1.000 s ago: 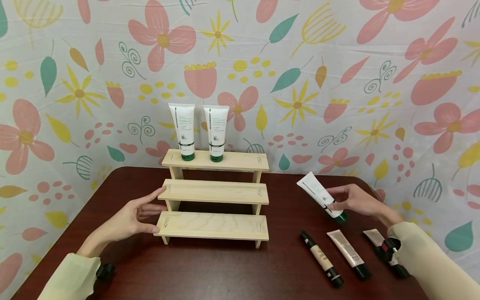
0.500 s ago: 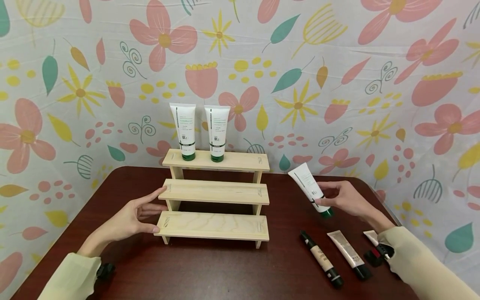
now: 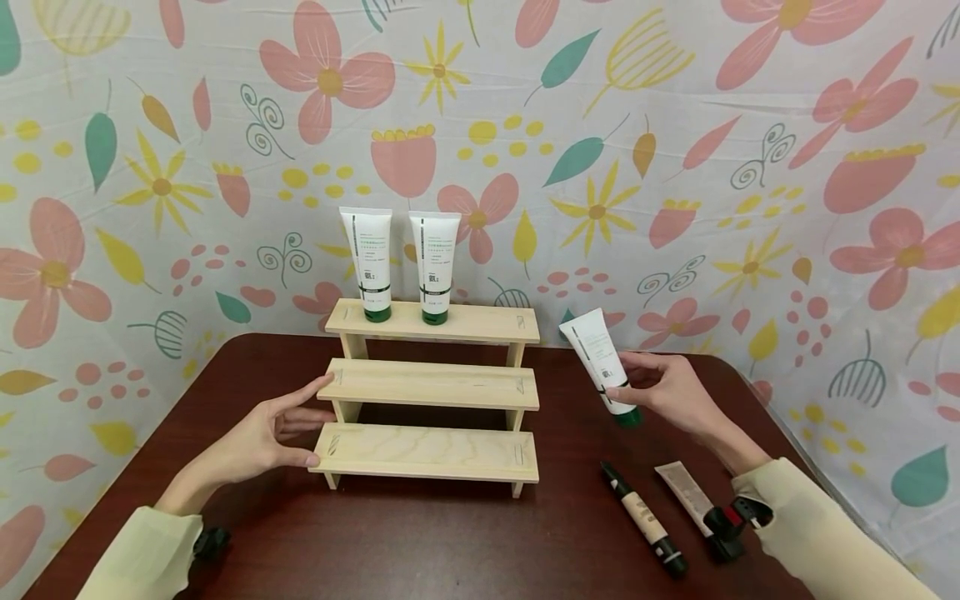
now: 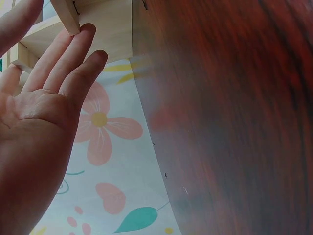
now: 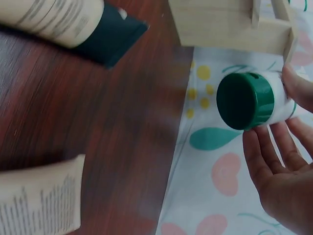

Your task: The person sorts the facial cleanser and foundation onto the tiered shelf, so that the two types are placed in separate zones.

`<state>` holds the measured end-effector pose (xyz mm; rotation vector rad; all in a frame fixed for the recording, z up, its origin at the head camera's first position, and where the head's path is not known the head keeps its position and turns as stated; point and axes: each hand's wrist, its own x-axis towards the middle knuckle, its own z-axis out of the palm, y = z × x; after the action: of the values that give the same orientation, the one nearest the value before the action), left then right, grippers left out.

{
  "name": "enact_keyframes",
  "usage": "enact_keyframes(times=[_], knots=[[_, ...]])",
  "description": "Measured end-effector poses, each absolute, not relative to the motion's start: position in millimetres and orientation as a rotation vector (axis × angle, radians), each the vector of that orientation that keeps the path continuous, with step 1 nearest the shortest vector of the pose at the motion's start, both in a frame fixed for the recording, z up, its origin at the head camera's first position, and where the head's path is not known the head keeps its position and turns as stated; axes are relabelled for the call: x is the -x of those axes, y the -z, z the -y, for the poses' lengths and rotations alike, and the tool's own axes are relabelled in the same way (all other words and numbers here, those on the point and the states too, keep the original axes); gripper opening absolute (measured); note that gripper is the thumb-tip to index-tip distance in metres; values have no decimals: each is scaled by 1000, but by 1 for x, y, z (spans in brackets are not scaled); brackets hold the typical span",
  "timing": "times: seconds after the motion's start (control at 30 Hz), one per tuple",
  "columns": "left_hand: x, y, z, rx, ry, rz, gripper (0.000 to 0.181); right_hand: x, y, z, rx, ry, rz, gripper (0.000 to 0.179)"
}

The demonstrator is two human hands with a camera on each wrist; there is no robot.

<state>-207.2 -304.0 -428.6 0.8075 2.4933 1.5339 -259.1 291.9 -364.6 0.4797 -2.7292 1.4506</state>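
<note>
In the head view my right hand (image 3: 671,400) pinches a white squeeze tube (image 3: 592,346) near its green cap, between thumb and fingers. The tube leans left, raised beside a three-tier wooden display stand (image 3: 427,383). From the right wrist, the green cap (image 5: 242,100) faces the camera. My left hand (image 3: 255,446) touches the stand's left side, index fingertip at the middle shelf and thumb at the lowest one. Its fingers extend fairly straight against the wood in the left wrist view. Two matching white tubes (image 3: 369,258) stand cap-down on the top shelf, towards its left.
A beige tube with black ends (image 3: 643,521) lies on the dark red-brown table (image 3: 450,542) at front right. Beside it lies a pinkish tube with a black cap (image 3: 686,492), partly covered by my right wrist's camera. A flower-patterned cloth (image 3: 495,100) hangs behind the table.
My right hand has moved left and slightly farther back with the white squeeze tube, which has tipped more upright. The right sleeve now covers the rightmost tube. My left hand has stayed put.
</note>
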Motion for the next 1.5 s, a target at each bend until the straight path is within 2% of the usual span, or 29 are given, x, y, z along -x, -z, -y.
enact_keyframes(times=[0.4,0.8,1.17,1.5], knots=[[207,427,303,-813,-1543,-2486,110,262,353,-269,-403,-1384,2646,70],[206,429,303,-812,-1543,-2477,110,265,333,-227,-439,-1460,2406,64],[207,428,304,-820,-1555,-2460,110,280,317,-181,-512,-1612,2194,56],[207,428,304,-825,-1525,-2505,109,296,312,-141,-624,-1634,2034,55]])
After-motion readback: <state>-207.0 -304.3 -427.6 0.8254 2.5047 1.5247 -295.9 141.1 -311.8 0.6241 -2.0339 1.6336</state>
